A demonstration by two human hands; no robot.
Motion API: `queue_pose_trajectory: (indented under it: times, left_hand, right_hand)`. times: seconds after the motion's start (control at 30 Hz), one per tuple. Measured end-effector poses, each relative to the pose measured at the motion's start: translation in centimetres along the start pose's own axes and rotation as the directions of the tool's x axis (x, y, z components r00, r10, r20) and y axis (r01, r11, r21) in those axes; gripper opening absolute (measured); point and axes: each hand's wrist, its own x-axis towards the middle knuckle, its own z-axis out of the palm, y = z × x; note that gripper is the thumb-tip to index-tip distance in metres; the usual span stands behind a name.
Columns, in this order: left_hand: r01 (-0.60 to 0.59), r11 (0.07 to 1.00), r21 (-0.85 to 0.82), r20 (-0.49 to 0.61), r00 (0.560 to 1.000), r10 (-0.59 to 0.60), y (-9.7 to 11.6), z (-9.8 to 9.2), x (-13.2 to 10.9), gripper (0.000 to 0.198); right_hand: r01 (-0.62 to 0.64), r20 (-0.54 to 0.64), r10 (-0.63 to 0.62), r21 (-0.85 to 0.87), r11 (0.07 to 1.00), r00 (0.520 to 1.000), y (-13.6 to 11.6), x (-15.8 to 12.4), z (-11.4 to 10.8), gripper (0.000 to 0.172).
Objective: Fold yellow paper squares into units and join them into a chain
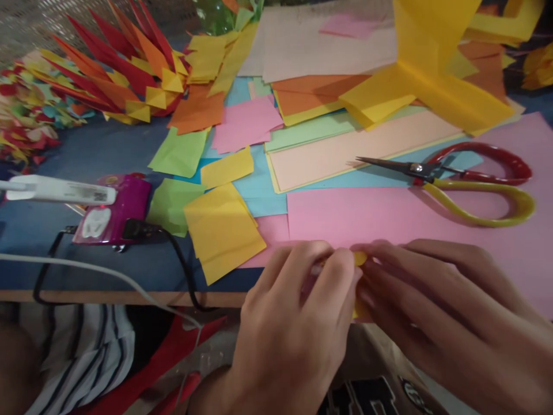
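Note:
Between my two hands at the table's front edge is a small piece of yellow paper [360, 257], mostly hidden by the fingers. My left hand [298, 311] has its fingertips bent and pressed together on the paper's left side. From the right, my right hand [449, 305] pinches the same paper, its fingertips meeting those of the left. Under and behind the hands lies a large pink sheet [367, 216]. Scissors [417, 169] with one red and one yellow handle rest on the sheets above my right hand, their tips pointing left.
Yellow paper squares [224, 233] and green pieces [179, 153] lie left of the hands. A purple power adapter [114, 210] with a white plug and black cable [185, 271] sits farther left. Folded yellow paper [432, 69] stands at the back right. Red-orange folded paper points [125, 57] rise back left.

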Motion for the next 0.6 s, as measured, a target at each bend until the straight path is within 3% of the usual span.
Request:
queue_pose_trajectory:
  times: [0.1,0.23,0.47,0.6]
  left_hand:
    - [-0.05,0.996,0.073,0.088,0.995,0.044,0.1,-0.5,0.3,0.018]
    - [-0.064,0.997,0.039,0.115,0.992,0.059,-0.2,-0.8,0.6,0.013]
    - [-0.004,0.996,-0.084,0.063,0.998,0.01,-0.1,-0.2,1.1,0.014]
    - [0.032,0.991,-0.126,0.024,0.999,-0.029,0.2,0.4,1.2,0.014]
  right_hand:
    - [0.001,-0.007,-0.001,-0.024,1.0,1.0,-0.2,-0.1,-0.3,0.028]
    - [-0.059,-0.04,0.063,0.092,0.994,0.997,-0.1,-0.1,-0.7,0.036]
    - [-0.134,-0.055,0.143,0.147,0.98,0.988,-0.4,-0.2,-0.8,0.03]
    - [-0.178,-0.035,0.187,0.175,0.968,0.982,-0.4,-0.5,-0.9,0.039]
